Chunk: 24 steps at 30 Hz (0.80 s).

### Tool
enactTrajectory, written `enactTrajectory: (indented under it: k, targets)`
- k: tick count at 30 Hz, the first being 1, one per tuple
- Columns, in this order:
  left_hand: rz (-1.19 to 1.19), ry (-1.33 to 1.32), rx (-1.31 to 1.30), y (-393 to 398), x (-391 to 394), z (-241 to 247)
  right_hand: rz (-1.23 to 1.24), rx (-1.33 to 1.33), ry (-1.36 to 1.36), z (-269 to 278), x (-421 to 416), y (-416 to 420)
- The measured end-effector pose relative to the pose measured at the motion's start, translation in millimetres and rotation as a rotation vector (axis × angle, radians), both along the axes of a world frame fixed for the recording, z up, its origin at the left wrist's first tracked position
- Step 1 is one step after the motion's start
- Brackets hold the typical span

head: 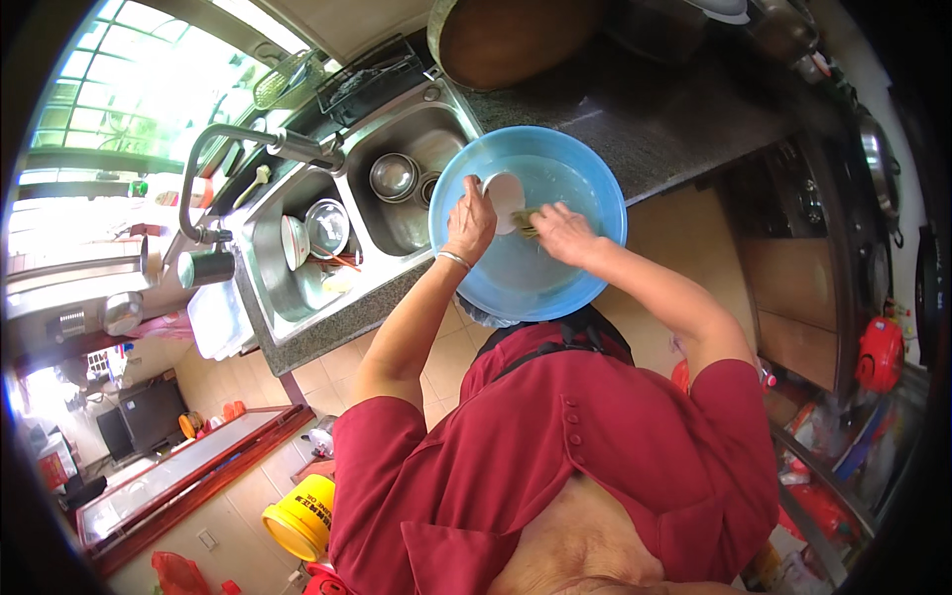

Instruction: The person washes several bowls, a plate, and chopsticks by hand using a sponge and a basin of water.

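A large blue plastic basin holding cloudy water rests at the edge of the dark countertop beside the double sink. Over its left part, my left hand grips a white dish by the rim, tilted above or partly in the water. My right hand holds a greenish-brown scrubbing pad against the dish's right side or very near it. Whether the dish is a bowl or a cup cannot be told.
Left of the basin, the steel sink holds metal bowls, a white bowl and chopsticks. A faucet arches over it. Behind the basin stands a large round pan. A yellow bucket sits on the floor at lower left.
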<state>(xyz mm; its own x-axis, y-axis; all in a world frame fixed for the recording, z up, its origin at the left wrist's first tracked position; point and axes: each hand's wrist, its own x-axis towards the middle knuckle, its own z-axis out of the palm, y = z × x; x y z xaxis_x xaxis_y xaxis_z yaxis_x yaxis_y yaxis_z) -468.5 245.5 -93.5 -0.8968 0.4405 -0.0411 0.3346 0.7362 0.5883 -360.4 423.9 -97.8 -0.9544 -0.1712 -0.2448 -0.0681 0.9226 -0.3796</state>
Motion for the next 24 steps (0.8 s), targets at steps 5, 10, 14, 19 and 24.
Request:
enactTrajectory:
  k: [5, 10, 14, 19, 24]
  targets:
    - [0.538, -1.060, 0.624, 8, 17, 5, -0.189, 0.036, 0.085, -13, -17, 14]
    - [0.745, -1.256, 0.794, 15, 37, -37, -0.234, 0.037, 0.202, -23, -23, 10]
    - [0.754, -1.352, 0.951, 12, 33, -67, -0.567, -0.639, 0.026, -3, -21, 11]
    - [0.638, -1.681, 1.406, 35, 24, -85, -0.472, -0.711, 0.290, 28, -2, -28]
    - [0.395, -1.779, 1.520, 33, 31, -62, -0.297, -0.384, 0.601, 42, 6, -56]
